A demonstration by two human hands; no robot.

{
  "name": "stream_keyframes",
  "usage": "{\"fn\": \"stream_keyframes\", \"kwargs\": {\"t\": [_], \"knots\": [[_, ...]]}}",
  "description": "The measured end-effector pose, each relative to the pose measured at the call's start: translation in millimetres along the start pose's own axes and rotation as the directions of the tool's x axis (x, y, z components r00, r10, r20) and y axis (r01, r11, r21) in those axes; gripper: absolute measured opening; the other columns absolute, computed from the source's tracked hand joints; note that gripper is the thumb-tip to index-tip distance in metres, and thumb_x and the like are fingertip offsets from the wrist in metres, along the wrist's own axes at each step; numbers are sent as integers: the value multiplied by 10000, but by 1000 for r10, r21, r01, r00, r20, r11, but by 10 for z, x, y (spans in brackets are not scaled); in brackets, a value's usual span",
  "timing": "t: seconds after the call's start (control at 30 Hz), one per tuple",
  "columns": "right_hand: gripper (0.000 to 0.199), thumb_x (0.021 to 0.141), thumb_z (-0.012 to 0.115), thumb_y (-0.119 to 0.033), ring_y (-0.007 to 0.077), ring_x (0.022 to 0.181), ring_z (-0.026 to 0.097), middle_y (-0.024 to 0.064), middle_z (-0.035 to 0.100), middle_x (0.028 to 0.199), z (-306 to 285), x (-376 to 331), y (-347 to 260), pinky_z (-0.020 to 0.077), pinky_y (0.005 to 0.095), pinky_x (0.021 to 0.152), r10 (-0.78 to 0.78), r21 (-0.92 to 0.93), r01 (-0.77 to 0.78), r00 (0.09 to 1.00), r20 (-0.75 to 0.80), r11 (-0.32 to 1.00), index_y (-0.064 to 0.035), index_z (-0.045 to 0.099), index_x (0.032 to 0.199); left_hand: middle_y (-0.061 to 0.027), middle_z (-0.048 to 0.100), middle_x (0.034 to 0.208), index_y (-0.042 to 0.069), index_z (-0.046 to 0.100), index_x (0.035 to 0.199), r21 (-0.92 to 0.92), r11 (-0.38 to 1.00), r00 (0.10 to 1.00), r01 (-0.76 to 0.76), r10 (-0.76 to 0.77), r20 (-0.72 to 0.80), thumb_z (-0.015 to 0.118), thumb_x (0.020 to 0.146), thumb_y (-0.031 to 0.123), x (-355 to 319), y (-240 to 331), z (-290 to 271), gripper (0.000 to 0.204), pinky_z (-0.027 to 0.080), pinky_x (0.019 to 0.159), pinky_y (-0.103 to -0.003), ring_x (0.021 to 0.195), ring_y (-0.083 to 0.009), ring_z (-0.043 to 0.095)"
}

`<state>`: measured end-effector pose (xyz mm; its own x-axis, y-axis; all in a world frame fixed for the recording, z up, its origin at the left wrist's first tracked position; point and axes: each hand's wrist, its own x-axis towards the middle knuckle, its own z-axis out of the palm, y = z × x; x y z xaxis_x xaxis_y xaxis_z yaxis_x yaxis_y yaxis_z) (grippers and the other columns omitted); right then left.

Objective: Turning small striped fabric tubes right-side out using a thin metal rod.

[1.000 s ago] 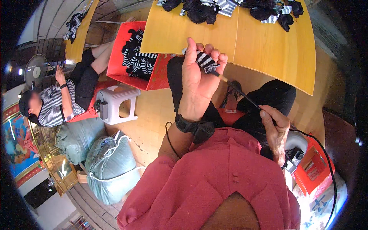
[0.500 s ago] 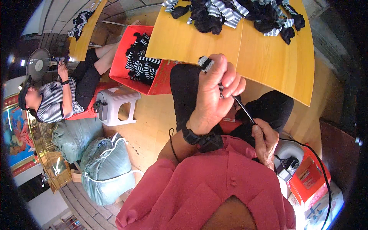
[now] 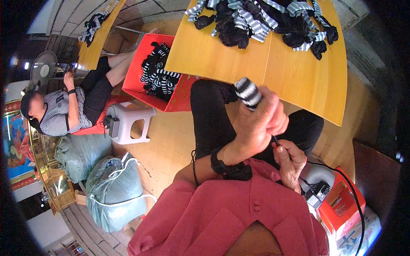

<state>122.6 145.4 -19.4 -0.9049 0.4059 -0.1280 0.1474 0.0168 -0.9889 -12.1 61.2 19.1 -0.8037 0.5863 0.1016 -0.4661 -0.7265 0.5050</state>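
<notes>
The bench (image 3: 307,85) spans the top, black-and-white knits (image 3: 252,25) heaped along its far side. At left a co-worker (image 3: 66,109) in a striped top sits bent over, both hands raised. Two green sacks (image 3: 115,205) lie on the floor below; the red box (image 3: 181,96), by the bench's near left corner, holds more striped pieces. Next come a white stool (image 3: 128,117) and, far left, a wall picture (image 3: 17,145) whose red border bears marks too small to read. At lower right, a red crate (image 3: 341,205) shows a darker panel, its print illegible; beside it a clear bag (image 3: 369,230) carries blue marks, also unreadable.

The left hand (image 3: 258,126) is closed in a fist around the striped cloth (image 3: 248,93), which pokes out above the thumb, just off the bench's near edge. The right hand (image 3: 290,164) pinches the black rod (image 3: 275,140) between thumb and fingers.

Compared with half a second ago, the hands are nearer each other, less rod shows between them, and more cloth stands out of the fist.
</notes>
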Motion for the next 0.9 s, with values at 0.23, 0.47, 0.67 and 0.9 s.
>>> {"fn": "stream_keyframes", "kwargs": {"t": [0.23, 0.47, 0.67, 0.9], "knots": [[153, 870, 571, -113, 53, 519, 418, -8, 515, 618, 36, 74, -83, 316, 196, 464, -74, -16, 74, 997, 0, 997, 31, 611, 901, 17, 414, 542, 96, 459, 768, 36, 997, 989, 73, -68, -130, 562, 886, 185, -63, -67, 9, 181, 312, 379, -226, 425, -67, 367], [161, 867, 571, -115, 55, 533, 429, -3, 524, 627, 28, 39, -83, 339, 198, 480, -40, -102, 38, 999, -22, 994, 30, 617, 920, -50, 488, 704, 75, 488, 915, 111, 994, 995, -6, 17, -100, 513, 903, 190, 99, 394, 18, 118, 420, 548, -332, 565, -172, 488], [133, 841, 575, -61, 89, 554, 488, 43, 563, 652, -23, -19, -10, 390, 226, 505, -143, -234, 131, 989, -34, 963, 25, 622, 930, 1, 432, 585, 101, 486, 805, -46, 999, 984, -2, -6, -178, 531, 901, 231, 207, 462, -63, 167, 340, 431, -260, 439, -101, 390], [120, 810, 587, -18, 117, 550, 527, 85, 588, 657, -43, -19, 39, 419, 250, 508, -204, -238, 186, 978, -50, 953, 27, 622, 916, 39, 360, 538, 119, 461, 770, 10, 999, 989, 52, -50, -141, 501, 915, 272, 193, 419, 4, 215, 247, 370, -212, 376, -42, 266]]}}
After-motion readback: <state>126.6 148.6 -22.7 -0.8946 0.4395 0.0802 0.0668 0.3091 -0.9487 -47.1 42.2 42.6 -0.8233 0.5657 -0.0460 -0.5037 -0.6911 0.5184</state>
